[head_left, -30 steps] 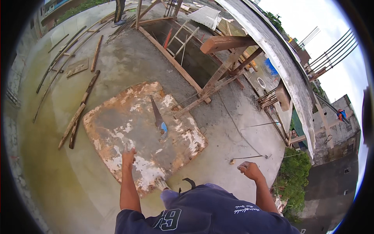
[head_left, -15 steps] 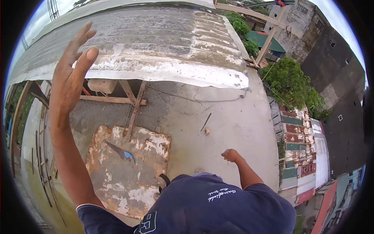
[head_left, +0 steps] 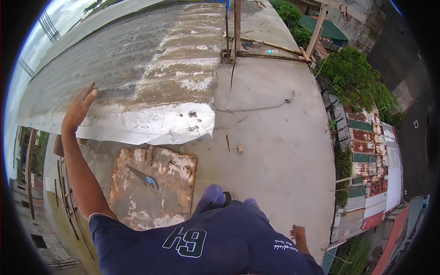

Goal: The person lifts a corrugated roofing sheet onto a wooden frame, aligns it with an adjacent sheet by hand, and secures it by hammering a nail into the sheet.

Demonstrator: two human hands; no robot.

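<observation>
My left hand (head_left: 80,109) is raised against the view of a weathered corrugated sheet (head_left: 169,118), fingers stretched out and empty; I cannot tell whether it touches the sheet. My right hand (head_left: 298,233) hangs low beside my body at the lower right, fingers loosely bent and apart, with nothing visible in them. Below the sheet, a worn, flaking board (head_left: 167,206) lies on the concrete, carrying a handsaw (head_left: 145,178) with a blue handle. My boots (head_left: 211,197) stand on the concrete beside the board.
The concrete slab (head_left: 275,156) has an edge at the right, beyond which are trees (head_left: 348,78) and rusty roofing (head_left: 366,178) below. A loose cable (head_left: 256,108) and a small wood offcut (head_left: 240,150) lie on it. Timber posts (head_left: 237,30) stand ahead; long poles (head_left: 66,201) lie left.
My view has swung right from the framed opening to the corrugated sheet. My left hand rose, opened, then came lower in the picture; my right hand has dropped toward the lower edge.
</observation>
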